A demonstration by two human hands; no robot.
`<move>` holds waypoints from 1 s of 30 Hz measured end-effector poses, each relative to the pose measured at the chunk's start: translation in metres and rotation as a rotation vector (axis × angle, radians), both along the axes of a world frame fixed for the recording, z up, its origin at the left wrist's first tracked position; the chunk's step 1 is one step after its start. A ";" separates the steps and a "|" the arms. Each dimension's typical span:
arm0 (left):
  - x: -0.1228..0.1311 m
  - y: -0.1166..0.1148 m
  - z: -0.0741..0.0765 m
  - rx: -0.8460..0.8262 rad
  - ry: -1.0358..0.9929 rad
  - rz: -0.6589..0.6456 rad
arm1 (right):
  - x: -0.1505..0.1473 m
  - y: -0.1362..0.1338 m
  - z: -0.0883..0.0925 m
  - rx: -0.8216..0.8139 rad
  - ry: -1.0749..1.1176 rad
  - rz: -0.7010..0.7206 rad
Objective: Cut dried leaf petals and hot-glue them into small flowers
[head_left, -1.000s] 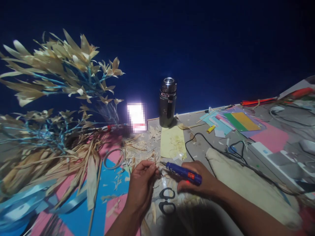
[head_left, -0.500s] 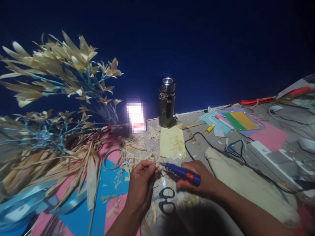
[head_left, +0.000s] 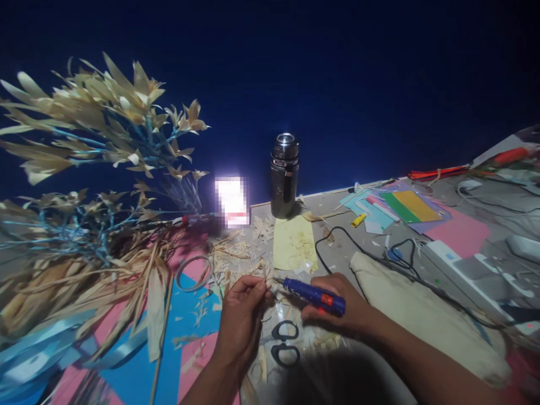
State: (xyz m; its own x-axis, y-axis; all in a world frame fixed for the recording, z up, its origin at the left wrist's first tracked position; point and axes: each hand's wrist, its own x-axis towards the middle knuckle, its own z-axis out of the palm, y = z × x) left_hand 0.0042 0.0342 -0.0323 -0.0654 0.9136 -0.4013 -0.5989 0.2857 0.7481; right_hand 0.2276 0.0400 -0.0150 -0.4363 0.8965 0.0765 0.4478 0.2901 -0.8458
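My left hand (head_left: 244, 304) is closed in a pinch on a thin pale strip (head_left: 265, 272), small and mostly hidden by the fingertips. In my right hand (head_left: 350, 304) is a blue glue gun (head_left: 310, 292) with red parts, its narrow metal tip pointing left, close to the left fingertips. Below and between the hands lie scissors (head_left: 286, 343) with dark handles; their blades are hard to see. Pale husk scraps (head_left: 240, 253) are scattered around the left hand. A stained yellow sheet (head_left: 293, 242) lies just beyond both hands.
A dark flask (head_left: 284, 180) stands behind the yellow sheet, beside a glaring, pixelated light (head_left: 232, 199). Dried-husk flowers on blue stems (head_left: 147, 129) rise at left, above a tape roll (head_left: 194, 274). To the right are a pale cloth bundle (head_left: 422, 309), black cable (head_left: 337, 229) and power strip (head_left: 468, 281).
The view has shifted very slightly, so objects sit a little further left. Both hands keep their grips, and the glue gun's tip stays near the left fingertips.
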 end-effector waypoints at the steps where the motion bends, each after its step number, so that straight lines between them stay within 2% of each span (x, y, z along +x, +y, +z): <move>1: 0.000 0.000 0.000 -0.001 -0.003 0.002 | 0.001 0.000 -0.001 0.003 0.001 -0.005; 11: 0.000 0.001 0.006 -0.010 -0.023 -0.004 | 0.001 -0.001 -0.002 0.096 -0.096 0.017; 17: -0.002 0.000 0.008 -0.024 -0.096 -0.042 | 0.008 0.007 -0.017 0.312 -0.448 -0.055; 21: -0.002 0.000 0.009 -0.048 -0.140 -0.057 | 0.013 0.013 -0.009 0.298 -0.653 -0.058; 27: 0.000 0.001 0.011 -0.062 -0.064 -0.013 | 0.034 0.010 0.008 0.248 -0.590 0.127; 30: 0.003 -0.001 0.011 -0.027 -0.002 0.005 | 0.036 0.007 0.012 0.338 -0.502 0.136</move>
State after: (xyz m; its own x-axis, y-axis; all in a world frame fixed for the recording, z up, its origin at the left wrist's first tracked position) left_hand 0.0068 0.0337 -0.0218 -0.0693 0.9023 -0.4255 -0.6019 0.3023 0.7391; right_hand 0.2633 0.0465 -0.0033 -0.6010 0.7927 0.1021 0.7077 0.5872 -0.3930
